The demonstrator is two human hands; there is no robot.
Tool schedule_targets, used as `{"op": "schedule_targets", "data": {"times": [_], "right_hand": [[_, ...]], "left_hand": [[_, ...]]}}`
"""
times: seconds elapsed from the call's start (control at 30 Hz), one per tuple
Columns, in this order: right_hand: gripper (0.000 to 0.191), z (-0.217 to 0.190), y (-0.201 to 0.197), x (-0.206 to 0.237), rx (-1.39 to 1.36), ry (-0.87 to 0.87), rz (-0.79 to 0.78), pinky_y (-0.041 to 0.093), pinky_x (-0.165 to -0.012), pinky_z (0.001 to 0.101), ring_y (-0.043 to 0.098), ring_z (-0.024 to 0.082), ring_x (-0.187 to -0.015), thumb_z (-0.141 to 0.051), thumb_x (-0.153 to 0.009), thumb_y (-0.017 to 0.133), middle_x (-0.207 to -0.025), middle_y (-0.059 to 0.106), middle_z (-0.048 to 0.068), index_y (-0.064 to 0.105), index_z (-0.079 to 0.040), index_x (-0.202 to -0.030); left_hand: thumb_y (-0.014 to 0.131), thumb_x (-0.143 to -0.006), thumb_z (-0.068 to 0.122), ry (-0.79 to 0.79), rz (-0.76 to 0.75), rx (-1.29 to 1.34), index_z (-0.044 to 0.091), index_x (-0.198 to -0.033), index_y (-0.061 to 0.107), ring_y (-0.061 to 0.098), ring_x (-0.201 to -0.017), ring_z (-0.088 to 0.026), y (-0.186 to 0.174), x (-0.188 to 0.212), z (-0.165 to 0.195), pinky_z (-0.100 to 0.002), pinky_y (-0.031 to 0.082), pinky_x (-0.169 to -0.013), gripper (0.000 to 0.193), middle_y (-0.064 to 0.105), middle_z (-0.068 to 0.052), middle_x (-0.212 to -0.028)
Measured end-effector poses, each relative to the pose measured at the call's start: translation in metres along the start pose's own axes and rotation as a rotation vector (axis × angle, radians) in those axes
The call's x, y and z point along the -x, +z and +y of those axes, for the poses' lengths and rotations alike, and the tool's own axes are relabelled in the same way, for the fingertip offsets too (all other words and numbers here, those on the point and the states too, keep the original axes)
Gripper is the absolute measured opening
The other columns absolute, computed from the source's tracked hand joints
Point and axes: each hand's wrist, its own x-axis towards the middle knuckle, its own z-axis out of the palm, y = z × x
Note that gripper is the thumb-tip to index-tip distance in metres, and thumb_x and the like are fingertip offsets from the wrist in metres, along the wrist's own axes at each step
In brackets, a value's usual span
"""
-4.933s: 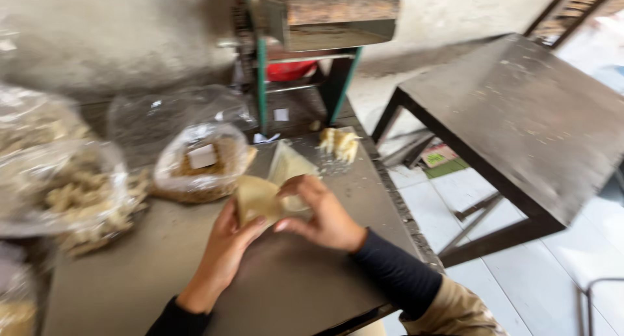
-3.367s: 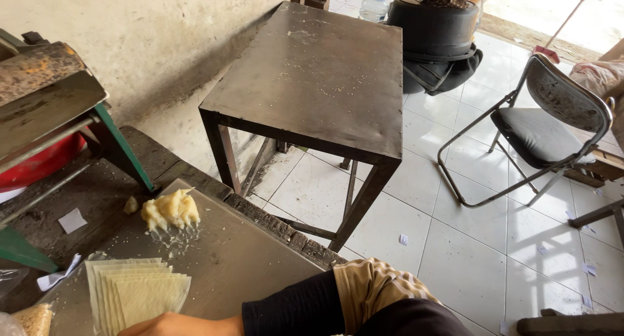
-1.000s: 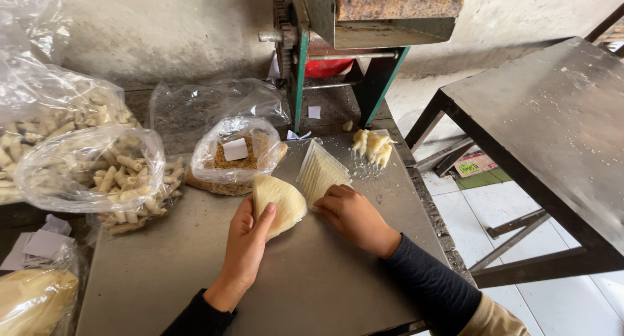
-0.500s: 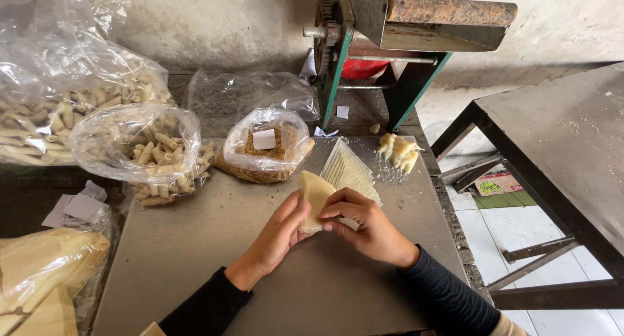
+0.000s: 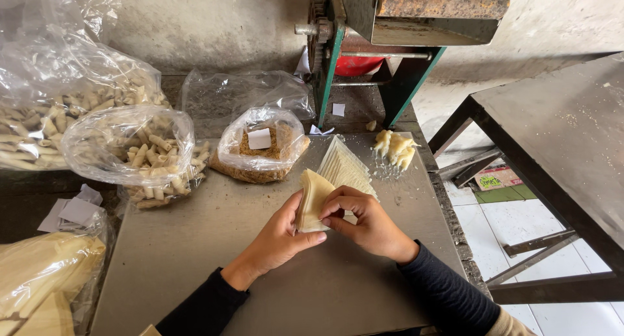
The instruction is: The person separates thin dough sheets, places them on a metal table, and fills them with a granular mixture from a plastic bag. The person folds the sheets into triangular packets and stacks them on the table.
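Observation:
My left hand (image 5: 279, 235) and my right hand (image 5: 364, 219) both pinch a thin pale dough sheet (image 5: 312, 194), folded upright between the fingers above the metal worktop (image 5: 195, 245). Just behind the hands lies a fanned stack of the same sheets (image 5: 348, 167). An open clear bag of brown crumbly filling (image 5: 260, 147) with a white paper slip sits to the left of the stack. A small heap of pale dough scraps (image 5: 395, 149) lies at the back right of the worktop.
Clear bags of rolled pale pieces (image 5: 140, 154) stand at the left, a bag of sheets (image 5: 39, 277) at the lower left. A green-framed hand-cranked roller machine (image 5: 390, 30) stands at the back. A dark table (image 5: 559, 141) is to the right over tiled floor.
The view swung from the dark table and chair back to the worktop. My hands took a sheet from the stack and now fold it between both hands.

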Motion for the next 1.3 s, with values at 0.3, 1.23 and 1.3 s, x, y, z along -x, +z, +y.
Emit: {"op": "schedule_targets", "data": {"times": [0.3,1.23,1.3], "right_hand": [[0.006,0.025,0.009,0.000,-0.412,0.184,0.193,0.051,-0.080,0.0223,0.059,0.005,-0.089,-0.008,-0.100,0.065,-0.096,0.065,-0.001,0.064,-0.007,-0.107],[0.008,0.084,-0.080,0.005,0.464,0.218,0.752,0.055,-0.062,0.0276,0.067,0.014,-0.068,-0.010,-0.098,0.072,-0.086,0.076,0.009,0.077,-0.004,-0.096],[0.008,0.082,-0.081,0.005,0.488,0.211,0.823,0.054,-0.060,0.0292,0.067,0.017,-0.067,-0.010,-0.097,0.074,-0.084,0.076,0.010,0.076,-0.003,-0.095]], "left_hand": [[0.067,-0.094,0.025,0.017,0.189,0.057,0.000,-0.142,0.050,0.069,-0.108,-0.014,0.002,-0.009,-0.014,-0.029,0.059,-0.093,0.057,0.070,-0.010,-0.120],[0.055,-0.101,0.033,0.041,0.532,0.425,0.007,-0.128,0.062,0.070,-0.107,-0.014,-0.009,-0.011,-0.019,-0.038,0.057,-0.094,0.038,0.071,-0.003,-0.118],[0.057,-0.100,0.032,0.030,0.524,0.399,0.008,-0.130,0.062,0.069,-0.108,-0.013,-0.009,-0.009,-0.018,-0.038,0.056,-0.095,0.038,0.070,-0.002,-0.119]]}}
